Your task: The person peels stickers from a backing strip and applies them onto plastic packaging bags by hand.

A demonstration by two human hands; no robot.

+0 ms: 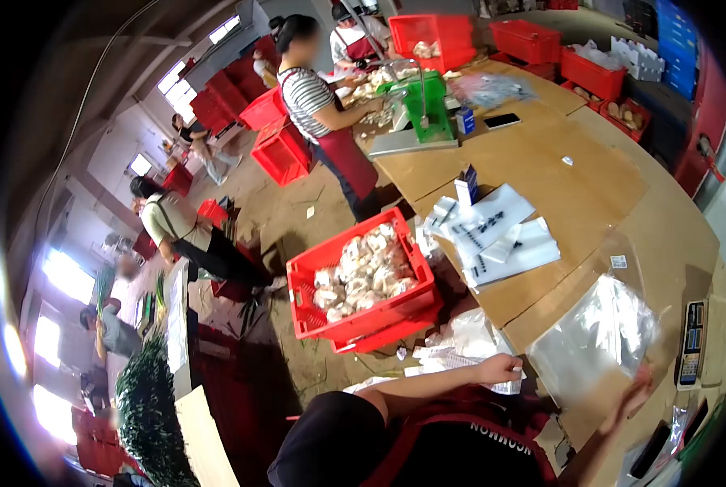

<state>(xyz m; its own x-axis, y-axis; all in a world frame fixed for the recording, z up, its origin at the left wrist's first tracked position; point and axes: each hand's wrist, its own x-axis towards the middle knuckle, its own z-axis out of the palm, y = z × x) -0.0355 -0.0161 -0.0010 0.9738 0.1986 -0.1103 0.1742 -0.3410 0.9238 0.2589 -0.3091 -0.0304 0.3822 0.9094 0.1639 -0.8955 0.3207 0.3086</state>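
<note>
My left hand (499,369) is closed at the table's near edge, beside white plastic bags (464,337); whatever it may hold is too small to make out. Over the table on the right, my right hand (639,391) is blurred, next to a stack of clear plastic bags (598,333). Whether its fingers grip anything does not show. Beyond my left hand stands a red crate (363,325) full of pale, wrapped bundles (367,272). Printed white bags (497,231) lie on the table with a small blue and white box (466,188).
Across the cardboard-covered table (598,187) are a phone (502,121), a green scale (428,109) and red crates (594,73). A co-worker in a striped shirt (310,101) stands at its far left side. A calculator-like device (691,345) lies at right. Leafy greens (152,414) are piled lower left.
</note>
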